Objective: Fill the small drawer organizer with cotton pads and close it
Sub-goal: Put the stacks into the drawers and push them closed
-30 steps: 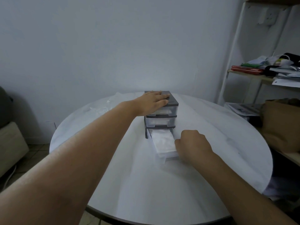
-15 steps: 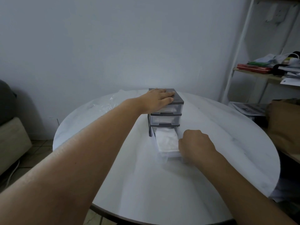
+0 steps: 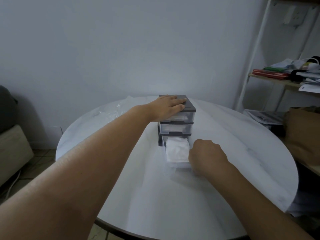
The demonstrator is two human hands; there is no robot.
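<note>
Grip of right hand (image 3: 207, 155) on bottom drawer (image 3: 176, 165), one of three.

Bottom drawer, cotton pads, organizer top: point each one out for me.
bottom drawer (image 3: 176, 165): head view, on its clear front edge.
cotton pads (image 3: 176, 149): head view, middle of the white stack.
organizer top (image 3: 190, 106): head view, bare grey right corner.

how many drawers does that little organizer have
3, stacked in the small grey-and-clear plastic organizer: top drawer shut beneath the left hand, middle drawer shut, bottom drawer pulled out with white cotton pads, right hand gripping its front.
</note>
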